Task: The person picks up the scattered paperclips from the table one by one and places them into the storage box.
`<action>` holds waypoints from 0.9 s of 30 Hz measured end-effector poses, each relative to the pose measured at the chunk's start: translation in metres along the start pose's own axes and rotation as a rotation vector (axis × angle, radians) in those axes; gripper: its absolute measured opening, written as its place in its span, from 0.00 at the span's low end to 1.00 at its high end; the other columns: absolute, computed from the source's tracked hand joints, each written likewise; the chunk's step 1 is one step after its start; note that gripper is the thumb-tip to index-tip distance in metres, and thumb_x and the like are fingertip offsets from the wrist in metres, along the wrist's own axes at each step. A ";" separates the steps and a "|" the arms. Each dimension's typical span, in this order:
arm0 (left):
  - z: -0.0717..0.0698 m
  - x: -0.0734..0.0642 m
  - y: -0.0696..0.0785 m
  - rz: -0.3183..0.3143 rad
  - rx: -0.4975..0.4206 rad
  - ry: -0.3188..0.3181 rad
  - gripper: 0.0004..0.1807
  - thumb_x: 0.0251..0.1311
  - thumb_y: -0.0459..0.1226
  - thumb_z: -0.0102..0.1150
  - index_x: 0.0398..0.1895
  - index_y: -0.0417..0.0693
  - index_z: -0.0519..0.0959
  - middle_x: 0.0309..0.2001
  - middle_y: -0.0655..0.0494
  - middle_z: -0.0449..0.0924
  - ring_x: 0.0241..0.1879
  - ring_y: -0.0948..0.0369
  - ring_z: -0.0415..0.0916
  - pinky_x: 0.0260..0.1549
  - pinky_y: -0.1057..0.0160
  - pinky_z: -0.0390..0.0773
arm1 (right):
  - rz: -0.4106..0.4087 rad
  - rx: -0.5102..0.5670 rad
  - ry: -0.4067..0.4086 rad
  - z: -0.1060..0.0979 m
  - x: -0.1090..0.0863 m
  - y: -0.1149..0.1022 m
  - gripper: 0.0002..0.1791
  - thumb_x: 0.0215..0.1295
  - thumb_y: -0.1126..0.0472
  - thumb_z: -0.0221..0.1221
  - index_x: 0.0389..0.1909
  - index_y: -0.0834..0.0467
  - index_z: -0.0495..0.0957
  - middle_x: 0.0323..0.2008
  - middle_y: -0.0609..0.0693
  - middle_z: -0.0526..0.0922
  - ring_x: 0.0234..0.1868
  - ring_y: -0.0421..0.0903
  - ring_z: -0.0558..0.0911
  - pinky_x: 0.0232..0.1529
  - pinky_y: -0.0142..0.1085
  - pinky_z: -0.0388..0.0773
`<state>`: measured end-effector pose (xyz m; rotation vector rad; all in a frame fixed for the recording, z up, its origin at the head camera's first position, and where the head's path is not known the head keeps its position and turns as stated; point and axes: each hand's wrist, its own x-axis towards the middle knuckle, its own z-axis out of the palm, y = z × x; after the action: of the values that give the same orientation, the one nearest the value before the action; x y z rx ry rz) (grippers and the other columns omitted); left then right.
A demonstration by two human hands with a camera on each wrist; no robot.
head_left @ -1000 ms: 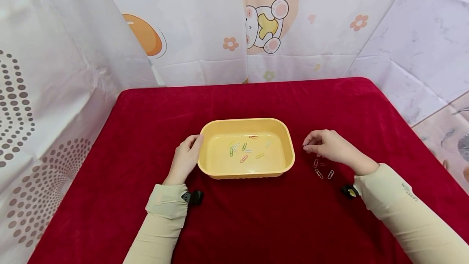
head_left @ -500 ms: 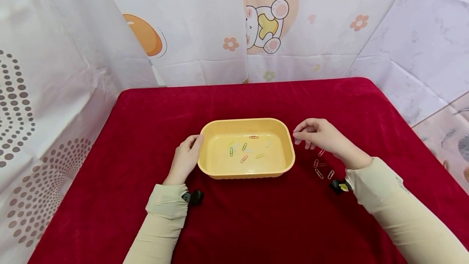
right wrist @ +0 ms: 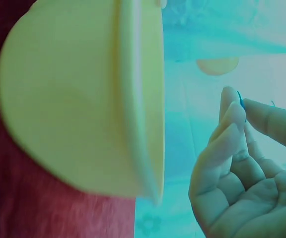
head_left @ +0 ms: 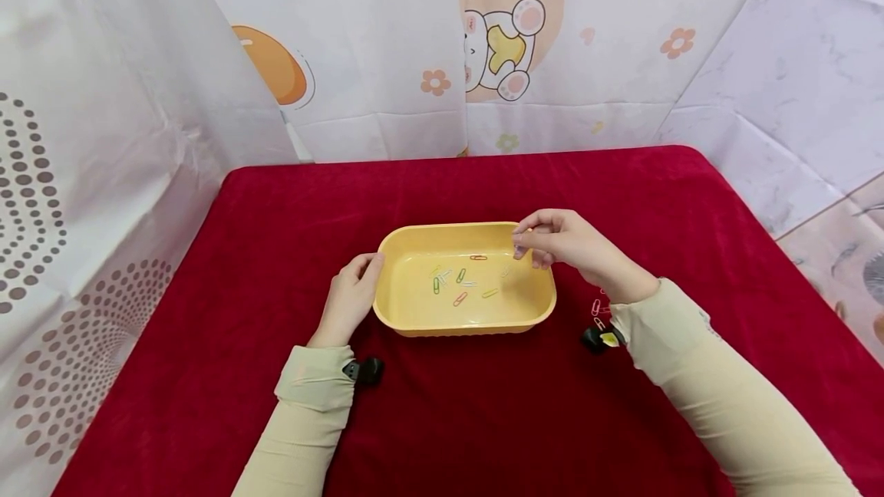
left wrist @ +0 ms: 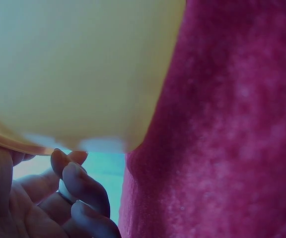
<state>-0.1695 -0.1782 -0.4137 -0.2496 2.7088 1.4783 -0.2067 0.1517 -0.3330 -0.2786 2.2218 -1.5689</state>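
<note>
A yellow plastic basin [head_left: 428,320] stands on the red cloth with several coloured paper clips lying on its floor, among them a green clip [head_left: 437,285] and a pink clip [head_left: 460,299]. At the left rim, my left hand [head_left: 347,299] holds the basin, thumb over the edge; in the left wrist view its other fingers [left wrist: 86,186] lie against the outside. Over the basin's right end, my right hand [head_left: 562,242] pinches a blue paper clip [right wrist: 241,100] between thumb and fingertips. Most of that clip is hidden by the fingers.
A few loose paper clips [head_left: 597,307] lie on the red cloth [head_left: 456,405] right of the basin, partly covered by the right forearm and its wrist camera [head_left: 595,339]. Patterned white curtains [head_left: 387,121] hang behind and beside the table.
My right hand has carried the pinched blue paper clip leftward from the cloth, past the rim and over the basin. The left hand and the basin have stayed in place.
</note>
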 end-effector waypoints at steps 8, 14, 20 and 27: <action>0.000 0.000 0.000 0.001 0.004 -0.002 0.30 0.74 0.59 0.40 0.64 0.49 0.75 0.57 0.46 0.81 0.53 0.52 0.78 0.54 0.51 0.75 | 0.014 0.046 -0.064 0.019 0.017 -0.012 0.16 0.70 0.62 0.58 0.51 0.69 0.75 0.29 0.47 0.85 0.23 0.42 0.77 0.29 0.32 0.74; 0.000 0.000 0.000 0.010 0.024 0.008 0.31 0.74 0.59 0.40 0.64 0.48 0.75 0.56 0.46 0.81 0.53 0.51 0.78 0.55 0.51 0.75 | 0.020 0.101 -0.082 0.032 0.029 -0.019 0.13 0.69 0.61 0.59 0.48 0.65 0.77 0.28 0.47 0.85 0.23 0.42 0.77 0.27 0.31 0.74; 0.001 0.000 0.000 0.006 0.021 0.011 0.30 0.74 0.59 0.40 0.64 0.49 0.75 0.57 0.46 0.80 0.53 0.51 0.78 0.55 0.51 0.74 | 0.022 0.127 -0.098 0.042 0.037 -0.024 0.13 0.69 0.60 0.60 0.47 0.64 0.77 0.28 0.47 0.84 0.23 0.42 0.77 0.27 0.31 0.73; 0.000 -0.001 0.001 0.002 0.011 0.012 0.31 0.73 0.60 0.41 0.63 0.50 0.76 0.57 0.47 0.80 0.54 0.52 0.77 0.56 0.51 0.74 | 0.010 0.161 -0.113 0.051 0.054 -0.025 0.09 0.69 0.60 0.60 0.44 0.61 0.80 0.28 0.47 0.84 0.21 0.41 0.77 0.26 0.32 0.74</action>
<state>-0.1682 -0.1774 -0.4132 -0.2560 2.7268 1.4661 -0.2344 0.0788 -0.3353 -0.2997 1.9963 -1.6726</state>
